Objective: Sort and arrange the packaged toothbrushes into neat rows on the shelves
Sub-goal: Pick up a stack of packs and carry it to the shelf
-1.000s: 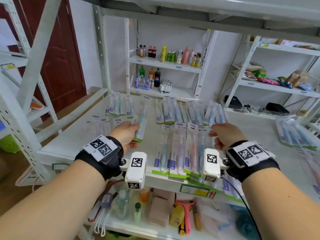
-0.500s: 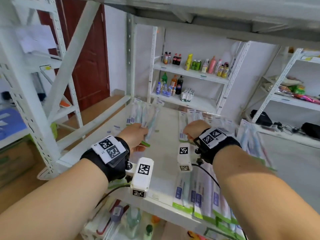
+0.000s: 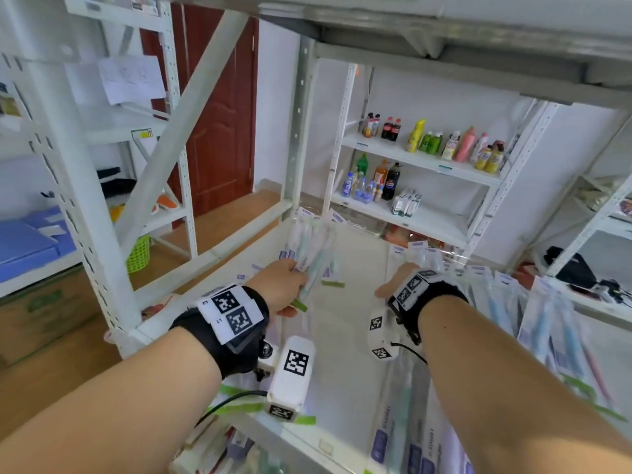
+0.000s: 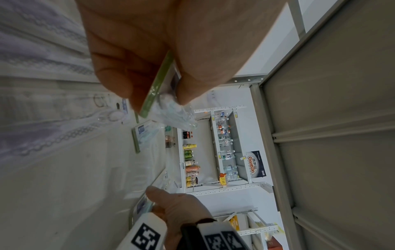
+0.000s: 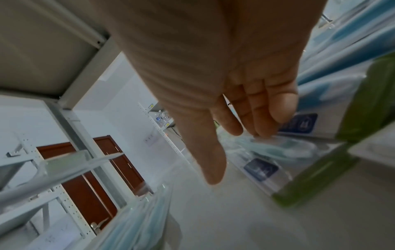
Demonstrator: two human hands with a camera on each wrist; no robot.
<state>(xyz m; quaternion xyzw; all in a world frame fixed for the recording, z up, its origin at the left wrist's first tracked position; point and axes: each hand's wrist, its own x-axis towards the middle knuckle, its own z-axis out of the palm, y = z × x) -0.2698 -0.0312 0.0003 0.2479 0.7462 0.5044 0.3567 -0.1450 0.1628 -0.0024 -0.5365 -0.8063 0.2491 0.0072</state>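
Note:
My left hand [image 3: 284, 289] pinches a packaged toothbrush [image 3: 316, 265] by its green bottom edge, over the left part of the white shelf [image 3: 342, 354]; the left wrist view shows thumb and fingers [image 4: 119, 84] clamped on that pack [image 4: 158, 91]. Behind it lies a small group of teal-brush packs [image 3: 304, 230] at the back left. My right hand [image 3: 400, 278] hovers with straight fingers [image 5: 262, 115] touching packs [image 5: 284, 148] in the back row [image 3: 424, 254]. More packs lie in rows to the right [image 3: 547, 319] and at the front [image 3: 407, 422].
A white upright and diagonal brace [image 3: 164, 148] frame the shelf's left side, and an upper shelf [image 3: 444, 35] hangs low overhead. Beyond stands a rack of drink bottles [image 3: 431, 145]. A lower shelf with mixed goods [image 3: 219, 449] shows beneath.
Both hands have moved leftward and deeper along the shelf. The left hand still holds its pack, now near the back-left group. The right hand left the front rows and reached the back row.

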